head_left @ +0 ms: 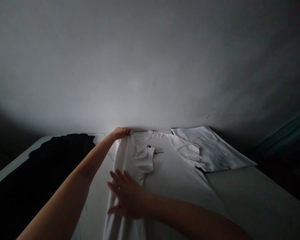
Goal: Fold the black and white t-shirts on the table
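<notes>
A white T-shirt (pixel 170 166) lies spread on the bed, its left side folded over toward the middle. The left sleeve sits on the chest, with a small dark patch on it, near a line of small print. My left hand (pixel 122 132) reaches to the shirt's far shoulder edge, its fingers closed in a pinch on the cloth. Across the folded strip, my right hand (pixel 130 196) is spread with fingers apart, over or against the fabric; it is slightly blurred, and whether it presses down I cannot tell.
A dark garment (pixel 52 166) lies on the left of the bed. A whitish-grey pillow (pixel 212 150) with a dark edge lies at the back right, touching the shirt's right sleeve. A plain wall (pixel 140 66) rises behind the bed. Bare sheet (pixel 240 193) shows at the right.
</notes>
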`<state>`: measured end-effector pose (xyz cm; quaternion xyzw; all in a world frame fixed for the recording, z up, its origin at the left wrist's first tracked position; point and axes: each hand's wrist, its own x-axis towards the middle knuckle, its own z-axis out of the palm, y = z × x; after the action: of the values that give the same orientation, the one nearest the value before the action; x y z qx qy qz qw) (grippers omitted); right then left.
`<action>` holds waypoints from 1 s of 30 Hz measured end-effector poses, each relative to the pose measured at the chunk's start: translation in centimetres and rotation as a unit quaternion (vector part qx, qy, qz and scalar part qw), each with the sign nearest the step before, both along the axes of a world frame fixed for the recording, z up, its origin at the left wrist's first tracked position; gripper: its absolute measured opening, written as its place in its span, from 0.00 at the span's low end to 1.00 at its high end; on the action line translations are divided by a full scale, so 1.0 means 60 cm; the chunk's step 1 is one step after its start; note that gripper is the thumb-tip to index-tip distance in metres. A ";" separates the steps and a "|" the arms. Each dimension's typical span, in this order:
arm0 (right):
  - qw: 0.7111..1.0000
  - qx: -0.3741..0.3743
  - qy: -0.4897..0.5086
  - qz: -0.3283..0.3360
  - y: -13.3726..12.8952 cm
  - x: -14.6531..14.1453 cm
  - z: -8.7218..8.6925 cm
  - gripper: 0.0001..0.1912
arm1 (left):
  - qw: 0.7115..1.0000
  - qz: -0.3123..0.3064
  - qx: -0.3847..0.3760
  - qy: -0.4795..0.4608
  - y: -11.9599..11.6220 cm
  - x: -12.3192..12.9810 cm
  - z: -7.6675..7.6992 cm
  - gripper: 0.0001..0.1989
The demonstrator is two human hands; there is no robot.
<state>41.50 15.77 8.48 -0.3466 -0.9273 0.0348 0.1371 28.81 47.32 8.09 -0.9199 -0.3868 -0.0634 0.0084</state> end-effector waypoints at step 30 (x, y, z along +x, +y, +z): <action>0.960 -0.021 -0.013 0.279 -0.323 0.061 0.009 0.29 | 0.999 -0.029 0.019 0.009 -0.334 -0.038 -0.041 0.29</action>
<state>45.14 -3.62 9.04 -0.0774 -0.9880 0.0869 0.1020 26.53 27.28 5.63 -0.9312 -0.3582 -0.0624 0.0275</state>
